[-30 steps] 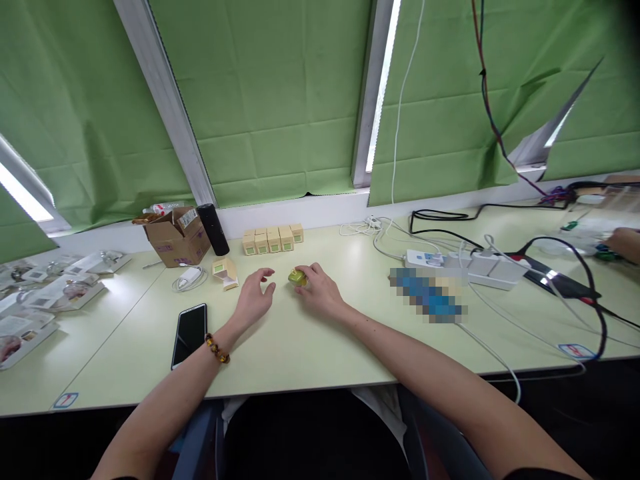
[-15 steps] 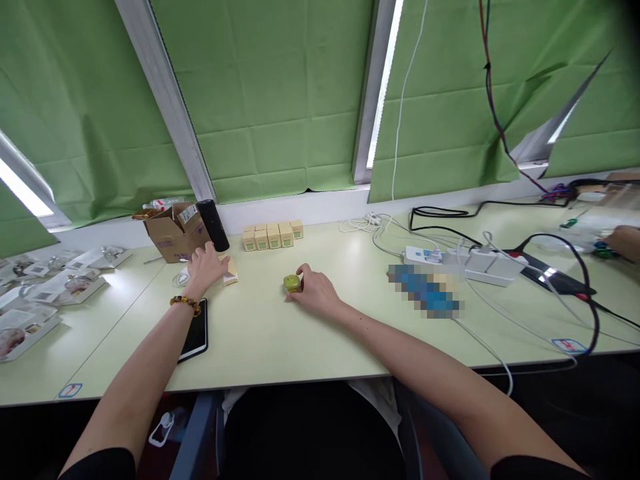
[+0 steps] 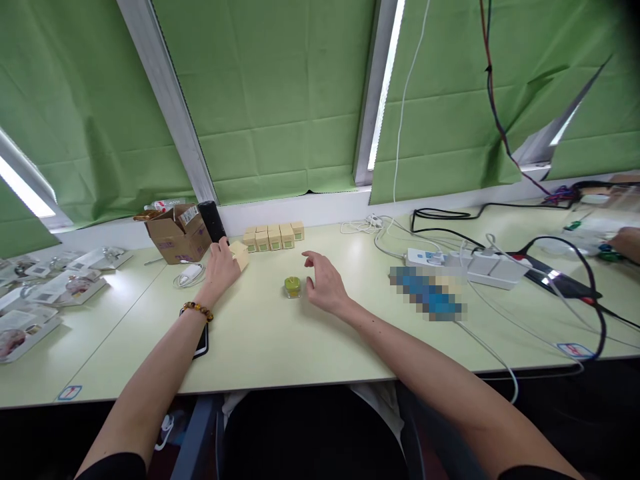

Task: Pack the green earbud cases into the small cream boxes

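Observation:
My left hand grips a small cream-yellow box at the left of the desk, fingers closed round its near side. A small glass jar with a green lid stands upright in the middle of the desk. Just right of it is my right hand, thumb and fingers apart, holding nothing. Behind, against the wall, several matching small boxes stand in a cluster.
An open cardboard box and a black cylinder stand at the back left. A phone lies under my left wrist. White power strips and cables lie right; packed white trays lie far left. A co-worker's hand shows at the right edge.
My right hand has let go of the green-lidded jar and drawn back right, opening. My left hand has moved right, now closed on the small box and raising it slightly.

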A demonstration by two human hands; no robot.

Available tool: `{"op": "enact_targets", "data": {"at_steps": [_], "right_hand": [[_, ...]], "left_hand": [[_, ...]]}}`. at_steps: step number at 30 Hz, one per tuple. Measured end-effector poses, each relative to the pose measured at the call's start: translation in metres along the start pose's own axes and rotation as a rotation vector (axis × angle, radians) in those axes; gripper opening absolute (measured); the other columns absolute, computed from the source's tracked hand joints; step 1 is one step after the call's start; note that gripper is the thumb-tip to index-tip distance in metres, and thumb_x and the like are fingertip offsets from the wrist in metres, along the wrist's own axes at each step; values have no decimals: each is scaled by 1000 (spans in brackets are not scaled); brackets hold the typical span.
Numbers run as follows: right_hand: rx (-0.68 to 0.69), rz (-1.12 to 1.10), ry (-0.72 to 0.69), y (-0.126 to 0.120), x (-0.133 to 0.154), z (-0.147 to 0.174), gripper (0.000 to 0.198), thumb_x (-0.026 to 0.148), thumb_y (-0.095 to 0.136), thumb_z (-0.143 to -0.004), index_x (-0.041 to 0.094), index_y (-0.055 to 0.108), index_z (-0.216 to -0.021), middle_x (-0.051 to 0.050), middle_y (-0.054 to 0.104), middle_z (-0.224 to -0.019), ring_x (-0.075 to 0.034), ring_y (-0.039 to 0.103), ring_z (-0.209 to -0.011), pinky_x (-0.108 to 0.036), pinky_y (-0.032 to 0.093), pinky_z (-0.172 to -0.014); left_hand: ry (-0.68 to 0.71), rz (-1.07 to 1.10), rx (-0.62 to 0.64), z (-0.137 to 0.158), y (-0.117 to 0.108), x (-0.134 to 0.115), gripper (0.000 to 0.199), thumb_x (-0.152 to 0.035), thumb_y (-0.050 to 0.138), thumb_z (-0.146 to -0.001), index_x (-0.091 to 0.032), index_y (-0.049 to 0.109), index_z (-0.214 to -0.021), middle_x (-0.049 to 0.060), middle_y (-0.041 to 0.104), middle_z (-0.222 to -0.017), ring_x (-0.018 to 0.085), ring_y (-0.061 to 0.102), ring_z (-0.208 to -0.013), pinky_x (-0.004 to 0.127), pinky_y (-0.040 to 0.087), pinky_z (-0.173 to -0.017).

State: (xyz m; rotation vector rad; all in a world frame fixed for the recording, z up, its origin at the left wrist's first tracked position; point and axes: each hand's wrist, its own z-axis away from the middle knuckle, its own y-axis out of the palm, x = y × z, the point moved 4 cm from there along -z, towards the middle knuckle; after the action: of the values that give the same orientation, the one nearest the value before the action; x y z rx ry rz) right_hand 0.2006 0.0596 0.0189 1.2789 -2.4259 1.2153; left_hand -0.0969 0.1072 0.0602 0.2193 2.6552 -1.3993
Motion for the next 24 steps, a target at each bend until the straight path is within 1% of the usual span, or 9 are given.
{"op": "enact_targets", "data": {"at_steps": [2,5,9,11,13,15,18,21,24], "right_hand": [[-82,-78,-63,-3,6,2,57,8,56,-81,20,47,-136,-11,63,-113,-29,60,-109,-47,50,-97],[-103,-226,-83,-1,15,5,46,16,57,-89,23,49,-134,-10,65,-112,-28,61,-107,-49,50,-100],[-35,-394,-4,5,26,8,42,27,59,-96,25,51,-137,-9,70,-119,-25,64,-104,-48,51,-98],[-16,-435,39,5,30,7,45,33,61,-98,26,50,-140,-8,72,-123,-25,66,-103,-50,49,-100],[-1,-468,70,3,33,6,48,37,61,-98,28,49,-144,-8,73,-126,-25,67,-103,-52,45,-104],[9,-512,90,1,36,6,51,40,63,-98,30,48,-146,-8,73,-129,-24,67,-104,-52,43,-105],[-7,-601,128,0,38,6,56,41,67,-95,29,46,-145,-8,72,-129,-25,67,-107,-50,45,-102],[-58,-680,151,2,36,6,52,39,69,-93,28,47,-139,-8,71,-123,-24,66,-108,-46,47,-97],[-66,-743,131,4,34,6,47,37,69,-93,26,49,-134,-7,69,-120,-23,65,-107,-42,48,-95]], "left_hand": [[166,108,-150,13,-13,-22,63,-13,54,-87,-10,32,-146,22,45,-130,35,50,-127,52,47,-107],[330,273,-304,32,-30,-55,61,-12,54,-91,-13,30,-147,21,43,-134,34,46,-131,54,45,-111],[469,377,-472,51,-44,-91,60,-16,58,-94,-17,29,-147,20,41,-135,32,46,-130,56,47,-108],[507,434,-534,58,-45,-102,62,-18,61,-95,-19,28,-147,20,42,-134,31,47,-130,54,50,-104],[534,499,-564,65,-42,-108,64,-20,63,-95,-21,28,-149,19,43,-135,32,47,-131,51,53,-100],[558,546,-547,73,-36,-112,65,-21,64,-94,-22,30,-149,18,47,-134,31,49,-129,49,55,-98],[576,605,-482,85,-28,-117,60,-22,65,-94,-22,36,-147,17,54,-128,29,56,-120,49,56,-96],[514,703,-394,93,-22,-118,52,-24,66,-94,-21,45,-141,16,56,-126,29,56,-119,47,56,-94],[394,900,-209,95,-15,-117,49,-29,67,-95,-22,46,-139,15,55,-129,28,58,-120,46,55,-98]]}}
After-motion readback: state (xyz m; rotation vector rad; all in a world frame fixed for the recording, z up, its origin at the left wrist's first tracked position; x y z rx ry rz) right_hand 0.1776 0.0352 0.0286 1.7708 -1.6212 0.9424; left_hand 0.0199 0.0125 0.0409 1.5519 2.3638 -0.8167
